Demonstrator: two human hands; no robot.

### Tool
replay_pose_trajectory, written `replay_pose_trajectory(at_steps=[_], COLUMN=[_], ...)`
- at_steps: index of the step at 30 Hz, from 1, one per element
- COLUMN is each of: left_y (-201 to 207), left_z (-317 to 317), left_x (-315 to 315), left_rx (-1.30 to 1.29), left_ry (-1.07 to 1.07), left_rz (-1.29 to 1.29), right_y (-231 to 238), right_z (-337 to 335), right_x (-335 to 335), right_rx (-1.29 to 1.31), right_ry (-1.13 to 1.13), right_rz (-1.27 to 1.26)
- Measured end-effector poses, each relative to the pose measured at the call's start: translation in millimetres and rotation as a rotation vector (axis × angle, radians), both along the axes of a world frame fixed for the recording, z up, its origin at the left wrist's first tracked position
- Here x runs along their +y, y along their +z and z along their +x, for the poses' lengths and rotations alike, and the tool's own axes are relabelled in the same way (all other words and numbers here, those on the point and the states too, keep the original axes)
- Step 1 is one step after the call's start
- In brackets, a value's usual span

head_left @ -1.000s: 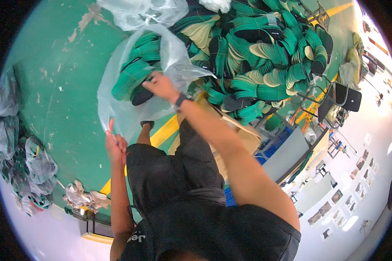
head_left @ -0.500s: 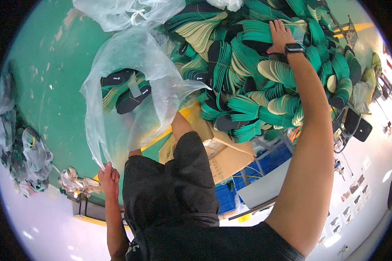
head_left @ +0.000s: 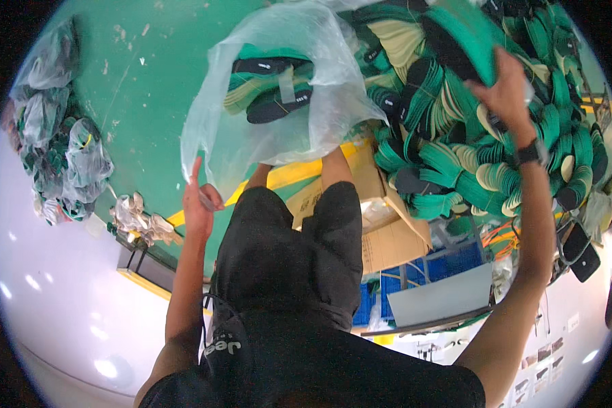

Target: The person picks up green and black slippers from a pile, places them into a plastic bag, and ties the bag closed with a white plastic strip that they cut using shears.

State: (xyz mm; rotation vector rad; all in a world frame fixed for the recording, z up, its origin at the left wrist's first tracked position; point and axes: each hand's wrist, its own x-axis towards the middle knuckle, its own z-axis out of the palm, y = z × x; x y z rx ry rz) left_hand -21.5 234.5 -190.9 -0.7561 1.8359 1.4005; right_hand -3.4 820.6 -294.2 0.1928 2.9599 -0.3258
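Presently, in head view, holding green-and-black insole bundle (head_left: 468, 42) over insole pile (head_left: 455, 160) with right hand (head_left: 508, 98), fingers and thumb spread round near end; pinching clear bag (head_left: 333, 85) at rim with left hand (head_left: 200, 204), index finger straight. Likely feeling fairly light, flexing, fanning apart; probably gripping better across middle. Losing bundle's far end at top edge, right fingertips in blur.

Curved, layered insoles (head_left: 466, 156) show green, black and cream. Thin plastic bag (head_left: 332, 85): translucent white. Green floor (head_left: 139, 102), yellow stripe (head_left: 298, 175).

Left hand (head_left: 202, 202) extends 1 finger (head_left: 196, 174); right hand (head_left: 511, 102) reaches farther forward, thumb (head_left: 480, 90) spread.
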Motion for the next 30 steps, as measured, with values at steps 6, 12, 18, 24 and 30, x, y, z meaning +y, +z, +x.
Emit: replay_pose_trajectory(at_steps=[6, 12, 18, 24, 30], left_y=[1, 10, 6, -8, -17], left_z=[-2, -2, -15, -41, -31], left_x=[1, -15, -35, -48, -24], left_rx=[-0.077, -0.060, -0.081, -0.038, -0.212], left_ry=[0.055, 0.067, 0.202, 0.072, -0.181], left_rz=[0.243, 0.288, 0.203, 0.153, 0.056], right_y=[-34, -123, -172, -69, 18], right_z=[25, -41, -114, 23, 196], right_x=[-234, -390, -294, -209, -84], right_rx=[-0.256, -0.090, -0.449, -0.235, 0.422], right_ry=[0.108, 0.424, 0.085, 0.058, -0.923], right_rz=[-0.638, -0.624, -0.200, -0.478, -0.249])
